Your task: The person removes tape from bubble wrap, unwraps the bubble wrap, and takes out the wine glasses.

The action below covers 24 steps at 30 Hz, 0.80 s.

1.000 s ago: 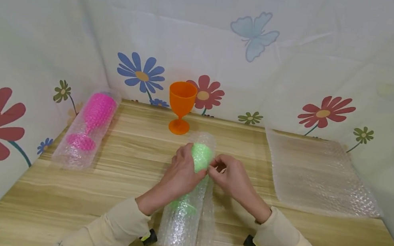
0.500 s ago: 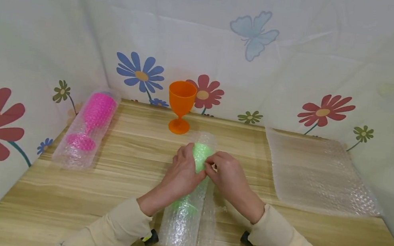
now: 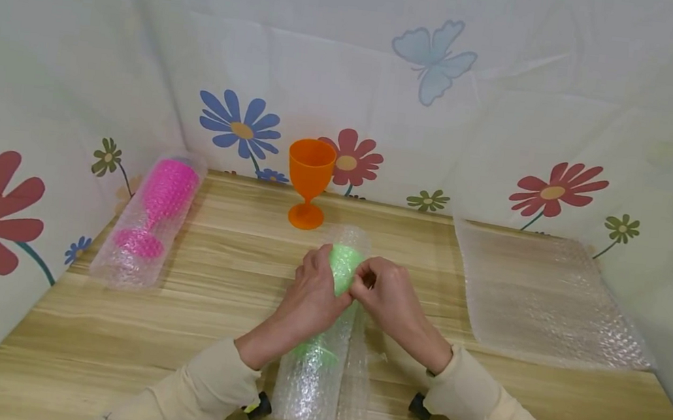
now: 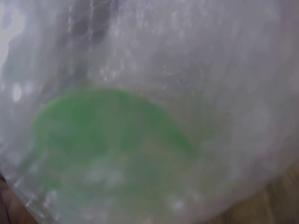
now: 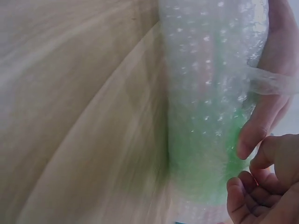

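Observation:
A green goblet lies rolled in clear bubble wrap, lengthwise in front of me. My left hand grips the roll from its left side, around the goblet's cup. Opposite it, my right hand has thumb and forefinger pinched together at the wrap beside the left thumb. Seen from the right wrist, the right hand has its other fingers curled, close against the wrapped cup. The left wrist view shows the goblet's green foot blurred through the wrap. A loose flap trails along the roll's right side.
An orange goblet stands upright behind the roll. At the left lies a pink goblet wrapped in bubble wrap. A flat bubble wrap sheet covers the right of the wooden table. Flowered cloth hangs behind.
My right hand has shifted slightly left onto the roll, its fingertips coming in against the wrap by the left thumb. The left hand keeps its grip in place.

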Each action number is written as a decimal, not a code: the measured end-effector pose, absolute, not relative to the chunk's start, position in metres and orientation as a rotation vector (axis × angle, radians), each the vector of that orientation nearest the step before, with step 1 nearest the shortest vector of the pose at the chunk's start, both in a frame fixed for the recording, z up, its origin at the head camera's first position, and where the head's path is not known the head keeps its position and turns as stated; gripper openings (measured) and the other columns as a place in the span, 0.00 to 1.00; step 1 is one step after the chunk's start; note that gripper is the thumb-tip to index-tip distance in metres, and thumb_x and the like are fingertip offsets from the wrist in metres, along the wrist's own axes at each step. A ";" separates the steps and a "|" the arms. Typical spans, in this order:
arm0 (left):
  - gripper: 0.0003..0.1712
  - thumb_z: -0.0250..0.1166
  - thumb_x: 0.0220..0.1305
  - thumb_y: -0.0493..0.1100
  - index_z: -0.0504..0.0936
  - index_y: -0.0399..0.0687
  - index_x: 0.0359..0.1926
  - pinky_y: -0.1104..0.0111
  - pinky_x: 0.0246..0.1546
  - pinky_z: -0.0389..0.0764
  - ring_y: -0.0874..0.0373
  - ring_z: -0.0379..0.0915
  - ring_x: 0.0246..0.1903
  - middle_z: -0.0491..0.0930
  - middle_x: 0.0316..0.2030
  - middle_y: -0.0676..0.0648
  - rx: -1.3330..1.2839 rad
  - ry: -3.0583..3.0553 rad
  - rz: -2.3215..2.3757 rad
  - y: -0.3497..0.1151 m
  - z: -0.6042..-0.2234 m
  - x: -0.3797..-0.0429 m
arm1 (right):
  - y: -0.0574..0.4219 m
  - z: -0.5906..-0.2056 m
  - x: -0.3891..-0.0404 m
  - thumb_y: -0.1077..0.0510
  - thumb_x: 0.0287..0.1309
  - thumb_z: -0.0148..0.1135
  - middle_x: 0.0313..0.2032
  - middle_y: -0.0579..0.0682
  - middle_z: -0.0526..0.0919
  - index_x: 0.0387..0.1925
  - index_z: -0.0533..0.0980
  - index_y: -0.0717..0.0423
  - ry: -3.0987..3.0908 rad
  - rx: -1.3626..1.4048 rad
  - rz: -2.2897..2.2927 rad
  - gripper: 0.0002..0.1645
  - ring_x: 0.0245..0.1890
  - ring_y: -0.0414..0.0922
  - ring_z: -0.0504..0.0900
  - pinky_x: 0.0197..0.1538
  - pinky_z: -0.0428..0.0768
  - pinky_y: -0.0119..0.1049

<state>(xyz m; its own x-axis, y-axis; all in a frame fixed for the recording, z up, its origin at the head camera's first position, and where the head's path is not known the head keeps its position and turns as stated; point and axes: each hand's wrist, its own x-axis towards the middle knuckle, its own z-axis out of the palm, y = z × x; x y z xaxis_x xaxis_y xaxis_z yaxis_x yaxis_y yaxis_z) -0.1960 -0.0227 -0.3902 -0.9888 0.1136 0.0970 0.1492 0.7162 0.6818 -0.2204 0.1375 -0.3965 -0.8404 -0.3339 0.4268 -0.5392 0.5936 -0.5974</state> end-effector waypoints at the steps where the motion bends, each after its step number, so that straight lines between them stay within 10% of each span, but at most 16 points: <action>1: 0.49 0.74 0.65 0.46 0.55 0.33 0.74 0.47 0.54 0.78 0.34 0.68 0.59 0.63 0.66 0.31 -0.217 -2.866 -1.149 -0.023 -0.390 -0.196 | 0.138 -0.397 -0.220 0.70 0.55 0.63 0.26 0.45 0.82 0.29 0.81 0.58 -2.546 0.726 1.083 0.05 0.25 0.38 0.77 0.29 0.79 0.31; 13: 0.48 0.72 0.67 0.50 0.55 0.32 0.74 0.45 0.54 0.77 0.32 0.66 0.59 0.62 0.67 0.30 -0.225 -2.869 -1.163 -0.024 -0.391 -0.196 | 0.139 -0.387 -0.219 0.66 0.59 0.74 0.30 0.48 0.84 0.35 0.86 0.60 -2.427 1.017 0.570 0.03 0.29 0.43 0.81 0.35 0.82 0.36; 24: 0.50 0.73 0.65 0.49 0.55 0.34 0.76 0.41 0.52 0.77 0.32 0.63 0.64 0.60 0.70 0.30 -0.165 -2.938 -1.078 -0.019 -0.388 -0.198 | 0.139 -0.392 -0.227 0.70 0.54 0.62 0.24 0.44 0.79 0.27 0.81 0.58 -2.465 0.892 0.803 0.07 0.22 0.36 0.73 0.27 0.76 0.29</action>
